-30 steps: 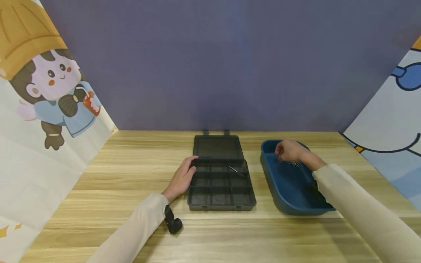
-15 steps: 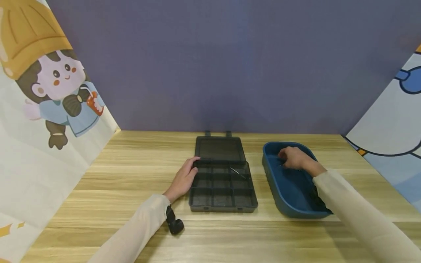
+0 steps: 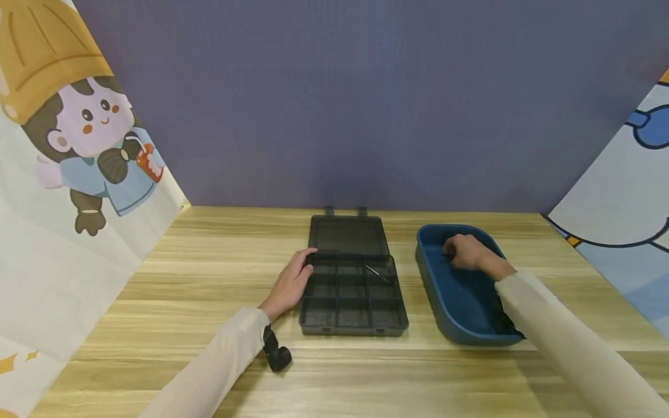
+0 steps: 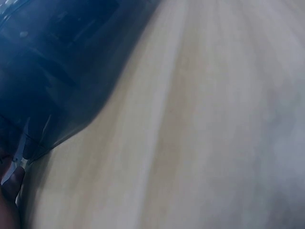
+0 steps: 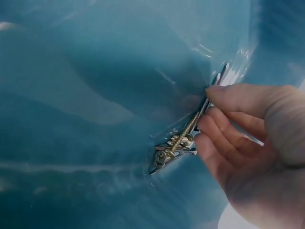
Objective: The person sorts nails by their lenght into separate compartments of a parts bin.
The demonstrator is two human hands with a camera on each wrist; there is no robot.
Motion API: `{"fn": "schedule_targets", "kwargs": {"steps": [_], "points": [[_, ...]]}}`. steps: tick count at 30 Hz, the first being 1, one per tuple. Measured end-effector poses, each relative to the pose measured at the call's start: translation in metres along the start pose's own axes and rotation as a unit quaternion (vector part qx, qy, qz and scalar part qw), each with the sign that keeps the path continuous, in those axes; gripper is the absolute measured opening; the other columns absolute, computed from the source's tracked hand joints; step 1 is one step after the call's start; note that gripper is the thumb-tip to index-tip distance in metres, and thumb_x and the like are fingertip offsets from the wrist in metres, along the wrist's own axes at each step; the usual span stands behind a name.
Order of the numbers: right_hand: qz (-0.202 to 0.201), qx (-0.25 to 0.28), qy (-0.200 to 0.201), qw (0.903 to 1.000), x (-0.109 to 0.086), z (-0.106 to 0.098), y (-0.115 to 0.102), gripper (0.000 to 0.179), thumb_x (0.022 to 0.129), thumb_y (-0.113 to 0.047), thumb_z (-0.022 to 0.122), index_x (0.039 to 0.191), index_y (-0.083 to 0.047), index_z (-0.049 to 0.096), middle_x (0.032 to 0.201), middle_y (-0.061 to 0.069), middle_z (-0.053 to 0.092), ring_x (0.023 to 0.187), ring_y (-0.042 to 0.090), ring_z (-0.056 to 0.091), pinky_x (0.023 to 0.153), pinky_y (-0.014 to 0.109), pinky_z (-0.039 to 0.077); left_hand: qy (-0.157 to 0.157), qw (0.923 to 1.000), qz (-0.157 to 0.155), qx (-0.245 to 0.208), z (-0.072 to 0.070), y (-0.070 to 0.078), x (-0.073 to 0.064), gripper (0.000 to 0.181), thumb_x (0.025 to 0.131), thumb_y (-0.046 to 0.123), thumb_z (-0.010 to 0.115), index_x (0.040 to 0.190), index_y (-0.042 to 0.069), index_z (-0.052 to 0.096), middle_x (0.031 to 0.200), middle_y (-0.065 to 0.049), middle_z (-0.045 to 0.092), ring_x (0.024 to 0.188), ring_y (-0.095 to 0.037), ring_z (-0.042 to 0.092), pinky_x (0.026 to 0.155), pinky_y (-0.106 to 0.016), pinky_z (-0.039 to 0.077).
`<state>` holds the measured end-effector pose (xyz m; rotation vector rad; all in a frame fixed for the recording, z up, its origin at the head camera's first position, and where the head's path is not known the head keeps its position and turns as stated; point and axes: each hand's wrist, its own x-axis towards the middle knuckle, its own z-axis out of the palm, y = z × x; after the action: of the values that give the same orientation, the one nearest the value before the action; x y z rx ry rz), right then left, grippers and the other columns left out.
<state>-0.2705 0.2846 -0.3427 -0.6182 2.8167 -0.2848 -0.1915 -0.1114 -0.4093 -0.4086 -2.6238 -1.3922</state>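
Note:
At the left side of a dark translucent compartment box (image 3: 352, 331), my left hand (image 3: 286, 285) rests its fingers on the rear left corner and edge. One thin silver nail (image 3: 377, 273) lies slanted in the back right part of the box. My right hand (image 3: 468, 253) reaches down into the blue plastic tub (image 3: 444, 316). In the right wrist view, its thumb and fingertips pinch a silver nail (image 5: 217, 78) at a small pile. A brass-coloured screw (image 5: 183, 137) with a cross-slot head and several other nails and screws lie bunched there.
The box's lid (image 3: 349, 235) lies folded back behind it, near the purple back wall (image 3: 345, 104). Both containers stand on a wood-grain table (image 3: 219, 255). Printed side panels (image 3: 52, 261) border it. A black wrist camera (image 3: 277, 354) hangs from the left sleeve.
My right hand has lowered into the tub and closed at the pile, then stayed there. The left hand and the box have kept their places, apart from a slight view shift.

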Motion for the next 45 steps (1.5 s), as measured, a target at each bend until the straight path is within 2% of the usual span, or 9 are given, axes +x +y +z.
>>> {"fn": "schedule_targets", "kwargs": {"steps": [5, 13, 26, 29, 33, 41, 45], "points": [[0.000, 0.009, 0.003, 1.0000, 0.001, 0.001, 0.000, 0.019, 0.077, 0.003, 0.064, 0.096, 0.004, 0.065, 0.091, 0.018, 0.064, 0.084, 0.030, 0.061, 0.071, 0.042, 0.052, 0.000, 1.0000, -0.001, 0.000, -0.001, -0.001, 0.000, 0.041, 0.099, 0.011, 0.040, 0.140, 0.007, 0.044, 0.143, -0.015, 0.045, 0.134, -0.034, 0.041, 0.109, -0.052, 0.033], [0.003, 0.015, -0.006, 0.9999, 0.001, 0.002, -0.002, 0.011, 0.078, 0.005, 0.060, 0.086, 0.000, 0.065, 0.083, 0.011, 0.064, 0.073, 0.021, 0.058, 0.065, 0.037, 0.050, 0.000, 1.0000, 0.003, 0.003, -0.002, -0.001, 0.001, 0.041, 0.099, 0.011, 0.040, 0.140, 0.006, 0.044, 0.143, -0.015, 0.045, 0.135, -0.033, 0.040, 0.109, -0.051, 0.032], [0.014, 0.024, -0.020, 0.9994, 0.000, 0.000, -0.005, 0.010, 0.078, 0.004, 0.058, 0.083, -0.002, 0.064, 0.080, 0.009, 0.062, 0.068, 0.019, 0.053, 0.062, 0.033, 0.046, -0.002, 1.0000, 0.004, 0.005, -0.002, 0.001, 0.001, 0.041, 0.099, 0.011, 0.039, 0.140, 0.007, 0.044, 0.142, -0.014, 0.046, 0.134, -0.032, 0.041, 0.109, -0.051, 0.033], [0.006, 0.036, -0.018, 0.9992, 0.001, -0.001, 0.000, 0.010, 0.078, 0.002, 0.058, 0.082, -0.005, 0.064, 0.079, 0.008, 0.062, 0.066, 0.018, 0.053, 0.060, 0.032, 0.045, -0.003, 1.0000, 0.003, 0.006, -0.001, 0.001, 0.001, 0.041, 0.099, 0.012, 0.039, 0.140, 0.007, 0.044, 0.142, -0.014, 0.046, 0.134, -0.032, 0.041, 0.109, -0.050, 0.033], [-0.027, 0.036, 0.000, 0.9990, 0.003, -0.005, 0.007, 0.008, 0.078, -0.001, 0.059, 0.080, -0.007, 0.064, 0.076, 0.006, 0.062, 0.063, 0.016, 0.053, 0.058, 0.031, 0.045, -0.002, 1.0000, 0.004, 0.006, 0.000, 0.000, 0.001, 0.041, 0.099, 0.012, 0.039, 0.140, 0.007, 0.044, 0.143, -0.014, 0.045, 0.134, -0.033, 0.041, 0.108, -0.051, 0.033], [-0.014, 0.025, 0.000, 0.9996, -0.003, -0.019, -0.008, 0.009, 0.078, 0.000, 0.061, 0.086, -0.001, 0.064, 0.080, 0.007, 0.063, 0.068, 0.017, 0.055, 0.063, 0.035, 0.048, -0.002, 1.0000, 0.001, 0.001, 0.000, 0.000, 0.001, 0.041, 0.099, 0.012, 0.039, 0.140, 0.007, 0.044, 0.144, -0.014, 0.044, 0.134, -0.033, 0.040, 0.109, -0.051, 0.032], [-0.023, 0.018, 0.020, 0.9994, -0.004, -0.021, -0.010, 0.006, 0.077, -0.001, 0.063, 0.083, 0.000, 0.063, 0.076, 0.006, 0.063, 0.067, 0.015, 0.055, 0.063, 0.034, 0.048, 0.003, 1.0000, 0.002, 0.001, 0.000, -0.001, 0.001, 0.041, 0.099, 0.011, 0.040, 0.139, 0.006, 0.044, 0.143, -0.015, 0.045, 0.134, -0.033, 0.040, 0.110, -0.051, 0.032]]}}
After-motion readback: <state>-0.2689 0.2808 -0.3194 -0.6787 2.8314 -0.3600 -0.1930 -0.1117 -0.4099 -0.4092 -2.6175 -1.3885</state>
